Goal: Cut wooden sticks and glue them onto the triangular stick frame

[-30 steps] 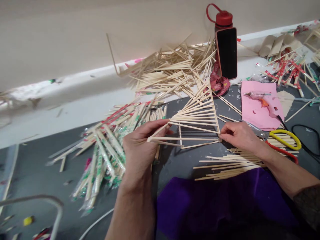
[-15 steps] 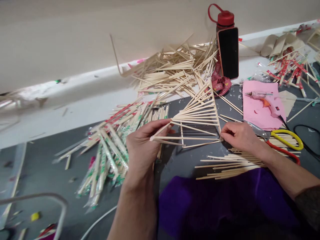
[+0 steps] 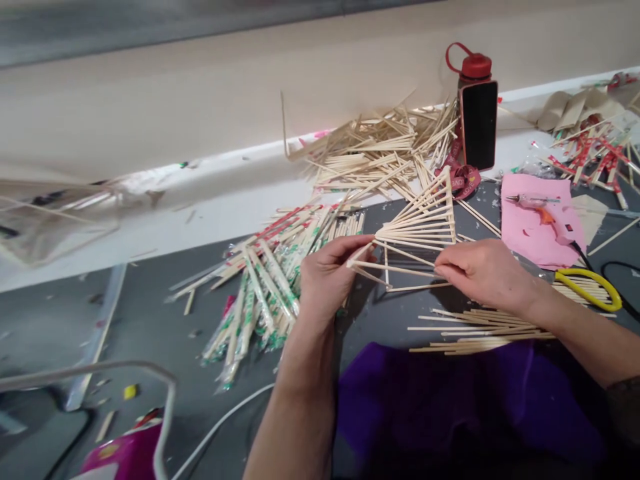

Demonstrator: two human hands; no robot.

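Observation:
A frame built of wooden chopsticks (image 3: 420, 227) is held above the grey table, its sticks fanning out from one joint to an upright stick on the right. At that joint my left hand (image 3: 327, 277) grips the frame, thumb and fingers closed on it. My right hand (image 3: 485, 270) is pinched at the frame's lower right, over the end of a lower stick; its fingers hide the corner there. Loose chopsticks (image 3: 465, 331) lie below my right hand. Beside it are scissors with a yellow handle (image 3: 590, 288), partly covered by the forearm.
Plastic-wrapped chopsticks (image 3: 265, 293) lie left of my left hand. Behind is a heap of bare chopsticks (image 3: 375, 157), near a red-capped bottle (image 3: 476, 65) with a phone (image 3: 479, 127) against it. A glue gun (image 3: 545, 213) rests on a pink cloth (image 3: 520, 233). A white cable (image 3: 220, 423) crosses the front left.
The camera view has shifted, so everything sits further right. My right hand has moved slightly inward from the frame's corner along the lower stick. My left hand keeps its grip.

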